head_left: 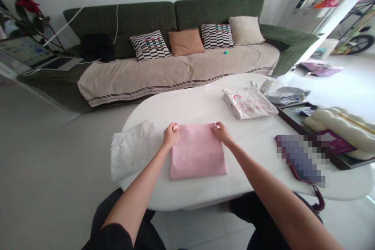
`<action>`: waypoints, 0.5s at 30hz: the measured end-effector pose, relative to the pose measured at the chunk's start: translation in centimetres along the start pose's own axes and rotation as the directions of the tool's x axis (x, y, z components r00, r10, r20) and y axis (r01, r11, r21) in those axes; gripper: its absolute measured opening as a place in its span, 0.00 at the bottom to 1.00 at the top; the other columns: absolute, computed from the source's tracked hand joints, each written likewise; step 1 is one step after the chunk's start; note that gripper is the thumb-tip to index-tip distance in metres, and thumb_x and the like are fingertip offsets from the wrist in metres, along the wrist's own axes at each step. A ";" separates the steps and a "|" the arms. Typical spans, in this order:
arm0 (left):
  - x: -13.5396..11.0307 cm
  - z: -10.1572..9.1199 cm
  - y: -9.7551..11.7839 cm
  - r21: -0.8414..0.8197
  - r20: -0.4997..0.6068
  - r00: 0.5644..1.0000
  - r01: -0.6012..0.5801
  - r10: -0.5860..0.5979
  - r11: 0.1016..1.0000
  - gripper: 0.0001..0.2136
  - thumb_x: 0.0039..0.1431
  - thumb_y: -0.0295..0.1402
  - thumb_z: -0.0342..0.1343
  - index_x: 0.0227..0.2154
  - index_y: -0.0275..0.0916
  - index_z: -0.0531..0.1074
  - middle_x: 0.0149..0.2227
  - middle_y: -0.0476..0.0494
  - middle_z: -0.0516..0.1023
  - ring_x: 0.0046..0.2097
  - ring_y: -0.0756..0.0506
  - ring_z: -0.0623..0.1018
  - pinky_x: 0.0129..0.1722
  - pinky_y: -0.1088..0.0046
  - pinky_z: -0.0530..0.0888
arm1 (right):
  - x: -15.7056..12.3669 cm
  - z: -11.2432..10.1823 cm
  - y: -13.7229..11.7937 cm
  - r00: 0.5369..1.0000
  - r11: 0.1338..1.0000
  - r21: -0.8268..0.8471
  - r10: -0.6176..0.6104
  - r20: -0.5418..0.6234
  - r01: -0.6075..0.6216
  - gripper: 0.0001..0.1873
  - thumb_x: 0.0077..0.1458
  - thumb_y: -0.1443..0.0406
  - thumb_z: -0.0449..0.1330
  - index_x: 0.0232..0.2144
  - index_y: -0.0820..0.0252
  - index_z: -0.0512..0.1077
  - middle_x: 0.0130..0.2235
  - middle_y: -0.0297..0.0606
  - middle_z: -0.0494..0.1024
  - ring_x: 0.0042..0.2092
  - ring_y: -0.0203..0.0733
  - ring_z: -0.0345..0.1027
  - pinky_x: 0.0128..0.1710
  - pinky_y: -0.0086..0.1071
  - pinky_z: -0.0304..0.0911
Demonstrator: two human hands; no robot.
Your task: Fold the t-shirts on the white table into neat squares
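Pink, probably light and soft, the folded cloth [199,154] should handle best by its far corners, which we pinch with our left hand [170,135] and right hand [223,133].

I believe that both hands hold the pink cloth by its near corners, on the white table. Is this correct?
Not quite: the head view shows the left hand and right hand holding the pink cloth by its far, not near, corners, on the white table.

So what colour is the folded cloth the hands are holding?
The folded cloth is light pink, shown best in the head view.
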State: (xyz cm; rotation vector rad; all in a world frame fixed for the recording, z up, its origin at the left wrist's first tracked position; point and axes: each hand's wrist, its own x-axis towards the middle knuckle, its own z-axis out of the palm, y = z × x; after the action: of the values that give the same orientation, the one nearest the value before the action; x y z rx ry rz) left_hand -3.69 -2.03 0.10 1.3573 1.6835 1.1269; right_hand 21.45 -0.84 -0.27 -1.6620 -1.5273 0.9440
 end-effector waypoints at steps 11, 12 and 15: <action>-7.5 3.7 2.2 0.499 0.498 0.818 -0.542 0.287 0.677 0.23 0.57 0.47 0.44 0.55 0.51 0.59 0.63 0.44 0.47 0.62 0.33 0.42 0.55 0.41 0.41 | -8.8 -2.0 -0.1 0.992 0.995 -0.072 -0.070 -0.102 0.063 0.24 0.52 0.55 0.49 0.48 0.63 0.58 0.41 0.48 0.71 0.39 0.44 0.68 0.39 0.38 0.63; -7.5 3.9 1.9 0.507 0.481 0.842 -0.496 0.246 0.705 0.23 0.57 0.47 0.44 0.55 0.51 0.59 0.63 0.45 0.47 0.62 0.33 0.42 0.54 0.40 0.40 | -9.8 -2.3 0.5 0.999 1.000 -0.015 0.021 -0.043 -0.022 0.24 0.52 0.53 0.48 0.46 0.63 0.60 0.36 0.44 0.72 0.35 0.42 0.68 0.35 0.36 0.63; -7.4 4.3 1.4 0.508 0.437 0.876 -0.426 0.202 0.748 0.23 0.56 0.47 0.45 0.55 0.52 0.59 0.63 0.48 0.47 0.63 0.35 0.39 0.55 0.43 0.34 | -11.9 -2.7 2.2 0.979 0.995 0.033 0.090 0.185 -0.098 0.20 0.50 0.52 0.51 0.37 0.61 0.65 0.26 0.36 0.72 0.28 0.39 0.66 0.29 0.32 0.61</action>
State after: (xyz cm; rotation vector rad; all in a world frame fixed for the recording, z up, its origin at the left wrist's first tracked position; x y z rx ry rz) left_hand 2.36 -8.23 -0.31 2.1727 1.6189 0.4523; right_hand 24.32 -12.90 0.01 -1.6680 -1.5466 1.2009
